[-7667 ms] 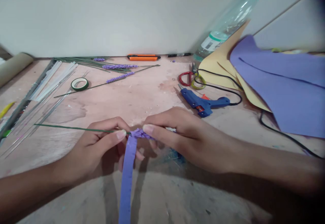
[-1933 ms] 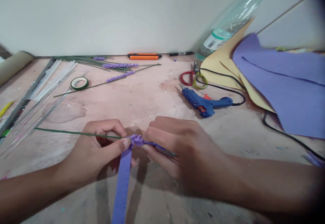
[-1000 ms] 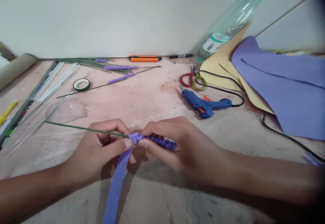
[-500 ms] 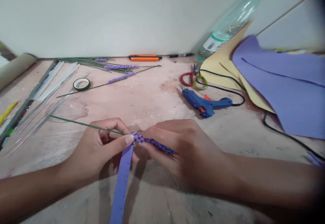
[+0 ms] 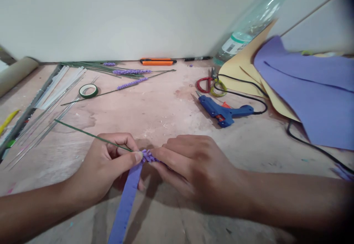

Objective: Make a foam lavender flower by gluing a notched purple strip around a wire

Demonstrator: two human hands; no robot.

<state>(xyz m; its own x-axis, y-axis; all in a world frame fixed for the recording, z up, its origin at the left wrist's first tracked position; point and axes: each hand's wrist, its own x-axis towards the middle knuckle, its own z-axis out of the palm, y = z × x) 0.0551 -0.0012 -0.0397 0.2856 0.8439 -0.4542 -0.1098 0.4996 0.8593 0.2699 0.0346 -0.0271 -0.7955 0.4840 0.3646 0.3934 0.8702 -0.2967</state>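
A thin green stem (image 5: 88,133) runs from the left into my left hand (image 5: 110,164), whose thumb and fingers pinch it where a purple paper strip (image 5: 125,203) meets it. The strip hangs down toward the near edge of the view, with small cuts along one side. Past the left thumb, the strip is wrapped round the stem as a fringed purple flower spike (image 5: 149,155). My right hand (image 5: 190,163) is closed round this spike, and its fingers hide most of it.
Beyond my hands lie a blue glue gun (image 5: 221,111), scissors (image 5: 206,84), green tape (image 5: 88,90), finished purple spikes (image 5: 132,83) and an orange cutter (image 5: 157,62). Glue sticks (image 5: 58,85) and wires are at left. Purple sheets (image 5: 304,89) and a bottle (image 5: 249,34) stand at right.
The right fingers have closed over more of the spike, leaving only a short part showing. The hanging strip's lower end has swung left, and the stem's free end sits slightly higher.
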